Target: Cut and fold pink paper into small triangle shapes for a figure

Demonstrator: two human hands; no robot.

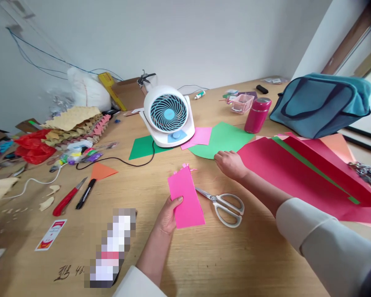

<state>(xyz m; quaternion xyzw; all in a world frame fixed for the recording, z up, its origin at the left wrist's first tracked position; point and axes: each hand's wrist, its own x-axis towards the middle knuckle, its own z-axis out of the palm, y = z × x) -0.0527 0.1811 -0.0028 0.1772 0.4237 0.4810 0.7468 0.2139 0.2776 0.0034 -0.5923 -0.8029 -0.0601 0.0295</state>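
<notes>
My left hand (170, 215) is closed on a bright pink piece of paper (187, 202), thumb on top. Small pink cut bits show at the top edge of this piece. My right hand (230, 164) reaches further out, its fingers curled at the near edge of a light green sheet of paper (222, 138), which bows slightly there. White-handled scissors (224, 206) lie on the table between my hands, the blades pointing toward the pink paper. A smaller pink sheet (200, 136) is partly under the green one.
A white fan (168, 115) stands behind on dark green paper (140, 147). Red paper sheets (272, 173), a magenta flask (257, 115) and a blue bag (321, 105) are at right. Left lie a red-handled knife (66, 200), a black marker (85, 194) and a blurred-out object (113, 247).
</notes>
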